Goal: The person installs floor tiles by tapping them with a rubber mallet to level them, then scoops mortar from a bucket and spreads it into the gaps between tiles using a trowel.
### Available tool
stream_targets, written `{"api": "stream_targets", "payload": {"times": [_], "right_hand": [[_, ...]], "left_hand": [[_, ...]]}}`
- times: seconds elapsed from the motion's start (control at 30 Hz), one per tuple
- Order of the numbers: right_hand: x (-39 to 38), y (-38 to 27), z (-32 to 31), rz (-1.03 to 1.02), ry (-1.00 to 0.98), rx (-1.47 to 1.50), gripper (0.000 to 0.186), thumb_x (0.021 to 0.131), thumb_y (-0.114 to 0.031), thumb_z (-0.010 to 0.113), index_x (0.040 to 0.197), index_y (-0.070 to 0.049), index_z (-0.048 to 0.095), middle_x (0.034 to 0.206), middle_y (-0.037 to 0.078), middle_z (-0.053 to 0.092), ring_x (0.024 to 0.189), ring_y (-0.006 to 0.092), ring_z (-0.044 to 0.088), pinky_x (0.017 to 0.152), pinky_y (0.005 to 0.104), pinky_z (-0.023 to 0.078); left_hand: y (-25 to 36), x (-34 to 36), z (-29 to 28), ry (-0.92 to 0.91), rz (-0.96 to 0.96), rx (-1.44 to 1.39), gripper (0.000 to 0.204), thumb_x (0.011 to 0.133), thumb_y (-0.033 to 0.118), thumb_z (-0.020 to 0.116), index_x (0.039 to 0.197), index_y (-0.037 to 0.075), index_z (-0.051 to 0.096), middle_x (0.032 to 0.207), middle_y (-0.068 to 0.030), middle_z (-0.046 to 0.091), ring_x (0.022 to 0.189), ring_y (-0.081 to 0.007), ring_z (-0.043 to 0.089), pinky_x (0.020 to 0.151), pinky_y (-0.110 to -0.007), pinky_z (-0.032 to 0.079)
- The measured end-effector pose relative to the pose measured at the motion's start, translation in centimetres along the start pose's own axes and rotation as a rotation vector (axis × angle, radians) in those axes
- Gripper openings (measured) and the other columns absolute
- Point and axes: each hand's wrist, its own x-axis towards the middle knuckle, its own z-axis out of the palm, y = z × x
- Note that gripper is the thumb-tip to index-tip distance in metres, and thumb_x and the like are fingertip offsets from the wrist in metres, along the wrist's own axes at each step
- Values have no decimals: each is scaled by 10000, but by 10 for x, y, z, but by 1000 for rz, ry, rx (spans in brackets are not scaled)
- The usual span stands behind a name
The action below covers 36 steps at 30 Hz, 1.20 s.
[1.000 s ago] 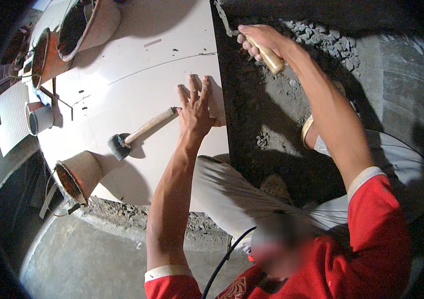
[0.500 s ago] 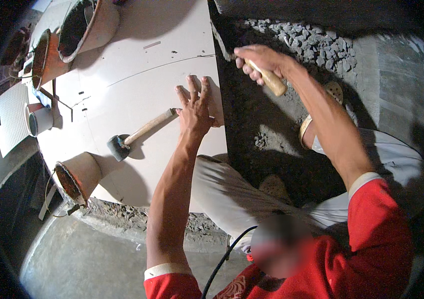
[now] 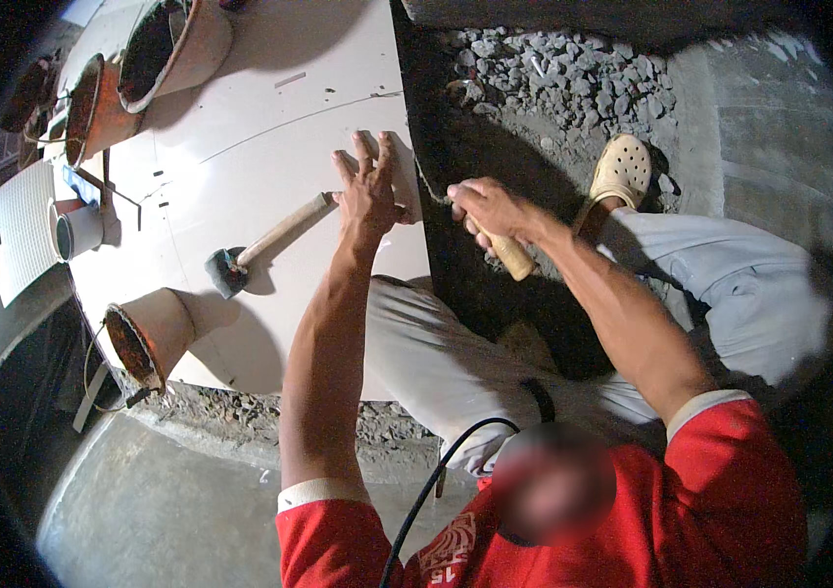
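Fingers spread, my left hand [image 3: 367, 201] lies flat on the large pale tile surface [image 3: 299, 127], close to its right edge. Beside its wrist is the handle end of a rubber mallet [image 3: 274, 240], which lies on the tile with its dark head to the left. My right hand [image 3: 488, 213] is closed round the wooden handle of a trowel [image 3: 512, 259], just beyond the tile's right edge. The thin metal of the trowel shows nearly edge-on against that edge; its full shape is hidden in shadow.
Several mortar-stained buckets [image 3: 171, 323] stand or lean along the tile's left side, with a small white pot [image 3: 78, 233] among them. Gravel [image 3: 563, 78] is heaped beyond my right hand. My foot in a beige clog [image 3: 622, 171] rests on the dirt. A black cable [image 3: 436, 480] hangs near my chest.
My right hand has moved toward me with the trowel, down along the tile's edge. My left hand stays flat on the tile. The view has shifted slightly, and my clog shows more fully.
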Motion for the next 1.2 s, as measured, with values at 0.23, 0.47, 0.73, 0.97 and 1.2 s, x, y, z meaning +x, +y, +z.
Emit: {"api": "stream_targets", "payload": {"times": [0.23,0.47,0.73,0.97,1.2], "right_hand": [[-44,23,-7,44,11,105,440,1044,-494,524,988,-61,577,662,6,523,456,112,518,390,304,470],[-7,6,-29,-18,56,129,433,1052,-481,508,987,-57,568,668,-12,512,453,108,512,385,297,459],[-13,-14,-17,70,-95,24,403,1066,-460,511,958,-72,535,654,-25,485,442,65,488,361,277,464],[-24,-18,-5,213,-133,28,409,1066,-467,503,952,-75,528,651,-25,483,445,62,494,359,285,477],[-73,-12,-14,280,-74,69,411,1060,-466,513,944,-74,553,640,-31,491,451,70,517,363,276,482]], "left_hand": [[-7,4,13,19,-28,-71,1458,501,330,1027,1648,333,125,1720,-161,93,1494,-608,135,1011,-788,452],[1,-3,-6,16,-18,-91,1426,518,325,1020,1645,326,145,1718,-164,101,1497,-605,130,1021,-782,451],[11,-6,-15,19,-37,-58,1461,459,280,1040,1637,313,176,1710,-178,120,1483,-619,152,972,-790,484],[10,-5,-13,4,-40,-78,1438,461,291,1037,1630,310,200,1700,-188,154,1468,-634,170,990,-780,485],[7,-6,-14,63,-3,8,1402,499,300,1025,1634,324,203,1709,-173,149,1480,-618,170,1024,-730,495]]}}
